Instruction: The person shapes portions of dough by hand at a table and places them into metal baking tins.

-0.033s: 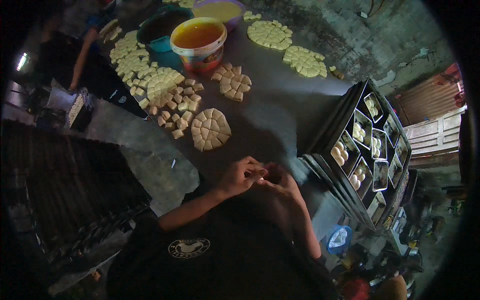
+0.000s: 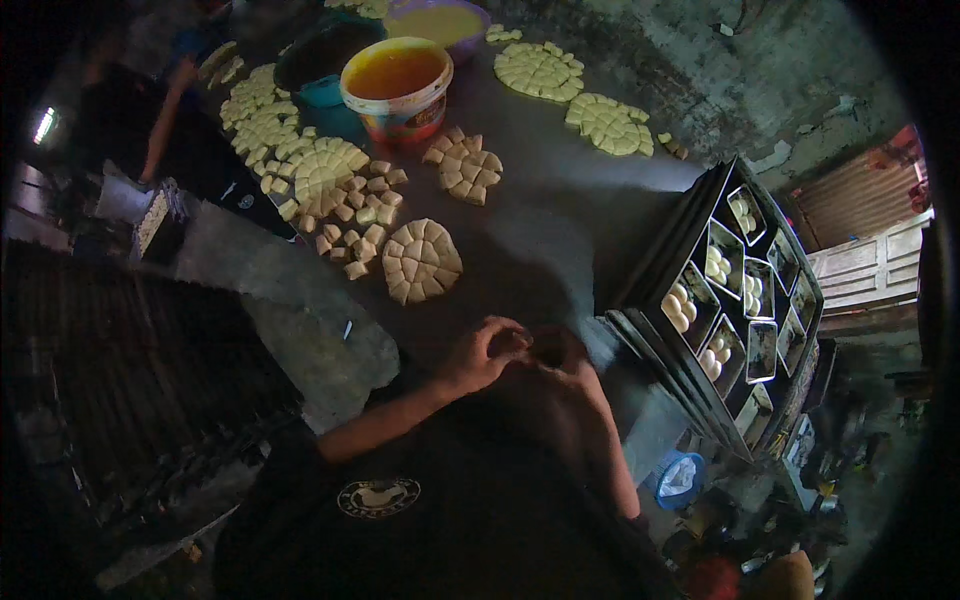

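Near the metal table's front edge, my left hand (image 2: 490, 350) and my right hand (image 2: 560, 360) meet with fingers curled together; whatever is between them is too dark and hidden to name. Just beyond them lies a round of brown dough (image 2: 421, 260) cut into segments, with loose brown dough pieces (image 2: 365, 200) behind it and another cut cluster (image 2: 462, 165) further back. To their right, stacked black trays (image 2: 650, 300) carry small rectangular tins (image 2: 760, 350), some holding smooth pale dough balls (image 2: 678, 308).
A bucket of orange liquid (image 2: 395, 90), a teal tub (image 2: 320, 85) and a purple basin (image 2: 465, 25) stand at the back among yellow dough rounds (image 2: 610, 125). Another person (image 2: 155, 130) is at the left, above dark corrugated racks (image 2: 150, 370). A blue bin (image 2: 680, 480) sits low at the right.
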### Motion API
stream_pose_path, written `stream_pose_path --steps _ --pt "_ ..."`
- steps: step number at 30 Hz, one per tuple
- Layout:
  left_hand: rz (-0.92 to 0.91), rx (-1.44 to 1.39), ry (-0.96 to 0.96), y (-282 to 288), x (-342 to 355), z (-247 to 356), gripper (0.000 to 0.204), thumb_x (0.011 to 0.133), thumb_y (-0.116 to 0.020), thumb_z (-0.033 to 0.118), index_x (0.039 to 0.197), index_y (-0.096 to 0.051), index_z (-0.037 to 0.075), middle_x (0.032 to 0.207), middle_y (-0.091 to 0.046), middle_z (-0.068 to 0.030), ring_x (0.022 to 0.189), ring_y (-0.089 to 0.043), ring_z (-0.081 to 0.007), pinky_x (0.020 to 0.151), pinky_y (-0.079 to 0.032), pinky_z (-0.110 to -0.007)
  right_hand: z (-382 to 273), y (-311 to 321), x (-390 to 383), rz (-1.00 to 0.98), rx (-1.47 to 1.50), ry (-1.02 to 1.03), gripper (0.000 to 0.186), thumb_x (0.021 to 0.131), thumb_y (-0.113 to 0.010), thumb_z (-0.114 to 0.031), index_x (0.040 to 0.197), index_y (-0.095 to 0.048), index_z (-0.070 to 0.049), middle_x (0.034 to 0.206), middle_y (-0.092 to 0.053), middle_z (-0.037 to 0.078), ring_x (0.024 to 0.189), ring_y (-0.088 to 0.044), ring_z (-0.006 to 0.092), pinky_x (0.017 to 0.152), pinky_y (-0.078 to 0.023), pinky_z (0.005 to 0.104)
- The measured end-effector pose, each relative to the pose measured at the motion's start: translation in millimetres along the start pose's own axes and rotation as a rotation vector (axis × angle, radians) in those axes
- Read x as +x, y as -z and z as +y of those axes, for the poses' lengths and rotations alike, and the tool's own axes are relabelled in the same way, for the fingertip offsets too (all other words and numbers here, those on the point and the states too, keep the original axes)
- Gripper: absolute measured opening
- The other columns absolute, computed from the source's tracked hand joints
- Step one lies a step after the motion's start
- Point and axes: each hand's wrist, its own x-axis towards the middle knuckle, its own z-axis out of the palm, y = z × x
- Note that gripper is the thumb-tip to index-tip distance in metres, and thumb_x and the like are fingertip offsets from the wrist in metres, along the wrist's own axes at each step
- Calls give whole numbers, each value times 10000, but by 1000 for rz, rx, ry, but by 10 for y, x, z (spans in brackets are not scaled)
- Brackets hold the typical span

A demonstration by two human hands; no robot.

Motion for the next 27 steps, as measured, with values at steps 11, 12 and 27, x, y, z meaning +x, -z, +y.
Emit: stream_pose_path --steps 11,12,27 --pt "-105 -944 1113 -244 -3 -671 647 976 -505 617 1272 -627 55 1189 -673 -71 1046 -642 -180 886 -527 -378 792 -132 439 363 -585 84 242 912 -714 -246 1070 -719 -63 1060 -693 170 1023 -663 324 877 -516 432" --pt "-89 -896 1106 -248 -49 -649 612 986 -511 590 1270 -631 61 1179 -679 -68 1050 -640 -176 882 -527 -376 819 -135 502 455 -617 187 235 910 -712 -241 1069 -720 -69 1047 -686 167 1013 -657 335 873 -516 438" --pt "220 -460 435 422 -101 -424 365 924 -690 69 1283 -621 54 1091 -696 -70 985 -647 -103 884 -528 -282 263 -397 3444 -149 -756 1244 308 872 -549 -76 1159 -660 -66 1226 -637 164 1153 -596 346 960 -504 438"
